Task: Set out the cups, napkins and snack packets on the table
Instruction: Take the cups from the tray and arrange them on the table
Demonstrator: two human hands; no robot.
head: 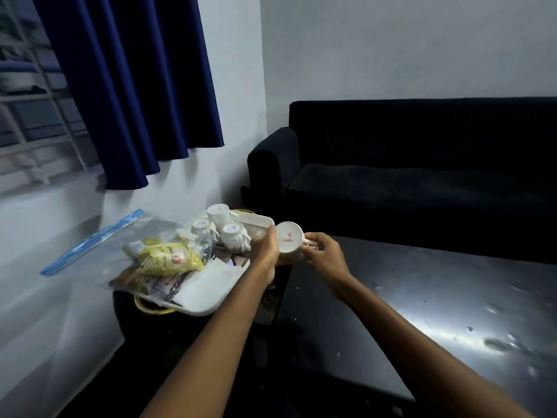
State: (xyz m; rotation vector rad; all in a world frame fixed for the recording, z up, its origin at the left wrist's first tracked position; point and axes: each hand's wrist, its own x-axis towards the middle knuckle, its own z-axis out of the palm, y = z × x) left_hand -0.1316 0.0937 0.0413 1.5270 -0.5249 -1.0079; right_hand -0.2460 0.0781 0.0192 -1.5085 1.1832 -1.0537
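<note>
Head view:
- White ceramic cups, four: three upside down (217, 214) (202, 227) (234, 236) on the tray; one held cup (290, 240) lifted sideways at the tray's right edge, over the worktop's near-left corner.
- Left hand (265, 248): fingers curled against the held cup's side.
- Right hand (322, 250): fingers pinch its handle.
- White plastic tray (201, 309), rectangular, rounded rim.
- Clear zip bag (99, 251), blue seal, holding yellow snack packets (168, 256); count unclear.
- White napkins (208, 282), a stack on the tray.
- Worktop (422, 312): dark, glossy.
- Sofa (407, 176): black fabric.

Glossy ceramic cups (230, 235), shiny dark table (422, 312), cloth curtain (135, 86)
</note>
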